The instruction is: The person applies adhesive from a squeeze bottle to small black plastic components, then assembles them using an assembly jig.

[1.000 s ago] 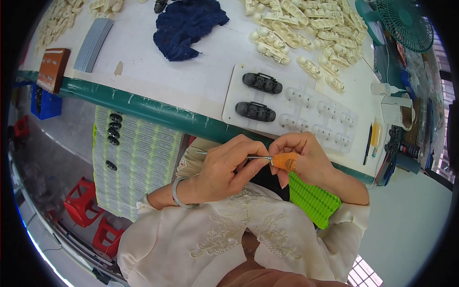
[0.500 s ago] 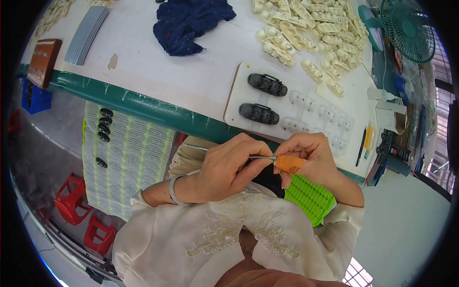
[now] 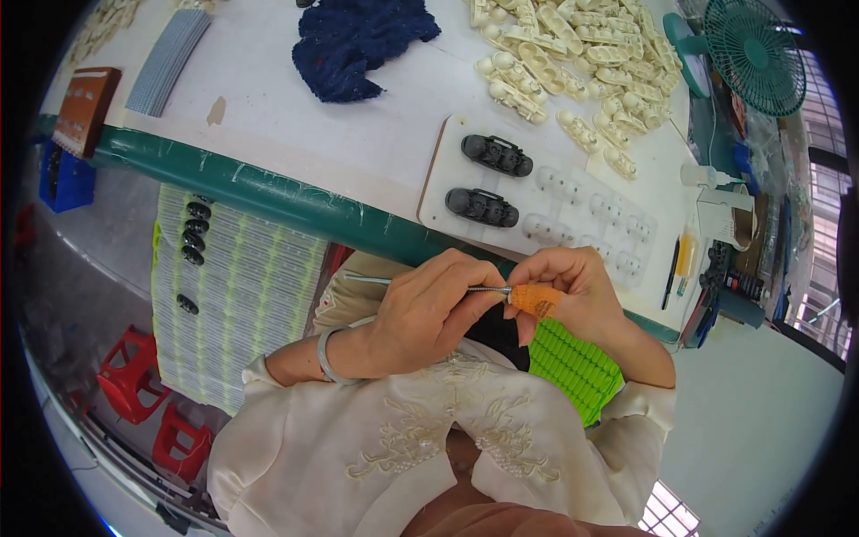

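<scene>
My left hand (image 3: pixel 434 309) is closed round a thin metal rod-shaped tool (image 3: pixel 369 280). Its long end sticks out to the left of the hand, and a ridged part shows between my fingertips. The other end meets a textured orange sleeve-like piece (image 3: pixel 535 300) at my right hand (image 3: pixel 577 286). My right fingers are curled about that end; whether the orange piece is worn on the thumb or held, I cannot tell. Beyond the hands, a white board (image 3: pixel 438 183) carries two dark toy-like parts, a rear one (image 3: pixel 497 156) and a nearer one (image 3: pixel 481 208), beside clear raised moulds (image 3: pixel 559 186).
Cream plastic parts (image 3: pixel 573 54) are heaped at the back right, near a green fan (image 3: pixel 761 58). A dark blue cloth (image 3: pixel 344 49) lies on the white table (image 3: pixel 242 80). On a striped sheet (image 3: pixel 242 304) at left sit several black pieces (image 3: pixel 193 240). Red stools (image 3: pixel 131 376) stand below.
The rod's left end shows more and the orange piece has tilted slightly and shifted left with my right hand. The whole view has moved a little.
</scene>
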Motion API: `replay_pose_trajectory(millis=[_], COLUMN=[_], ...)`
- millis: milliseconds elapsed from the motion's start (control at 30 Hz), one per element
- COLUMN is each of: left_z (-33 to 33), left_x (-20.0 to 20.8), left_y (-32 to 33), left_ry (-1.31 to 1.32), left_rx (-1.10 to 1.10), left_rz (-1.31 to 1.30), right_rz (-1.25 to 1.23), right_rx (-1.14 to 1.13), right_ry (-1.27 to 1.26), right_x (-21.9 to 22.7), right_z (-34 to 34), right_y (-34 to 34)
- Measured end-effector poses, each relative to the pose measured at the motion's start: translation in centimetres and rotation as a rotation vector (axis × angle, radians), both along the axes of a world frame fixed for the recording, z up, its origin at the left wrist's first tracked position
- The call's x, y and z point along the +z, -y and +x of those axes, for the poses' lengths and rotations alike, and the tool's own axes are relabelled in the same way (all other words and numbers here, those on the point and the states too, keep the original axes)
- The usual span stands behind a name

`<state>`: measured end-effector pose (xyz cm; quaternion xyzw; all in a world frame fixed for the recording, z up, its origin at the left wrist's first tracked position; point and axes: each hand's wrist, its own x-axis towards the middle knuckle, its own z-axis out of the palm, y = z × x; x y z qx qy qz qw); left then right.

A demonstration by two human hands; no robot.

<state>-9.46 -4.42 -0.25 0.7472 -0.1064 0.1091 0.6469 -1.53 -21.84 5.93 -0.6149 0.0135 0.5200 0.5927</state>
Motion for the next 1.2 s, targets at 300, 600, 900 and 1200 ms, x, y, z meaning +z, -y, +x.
replay_pose_trajectory(millis=[300,600,900,1200], left_z=[-0.5,-0.2,0.1,0.6], left_x=[-0.2,0.5,1.9,1.6], left_y=[0.0,-2.2,-1.5,0.8], left_ry=[-0.086,-0.106,-0.470,-0.520], left_rx=[-0.130,-0.161,-0.182,-0.261], left_rz=[-0.175,-0.672,-0.485,-0.379], right_rz=[0.160,0.266,-0.477,-0.612], right_rx=[-0.128,-0.241,-0.234,-0.189], right_ry=[-0.147,-0.090,1.114,1.013], right_x=[-1.4,-2.7,0.1,0.2], right_z=[-1.7,-3.9,-2.3,-0.4], right_y=[0.5,2.4,9.6,12.5])
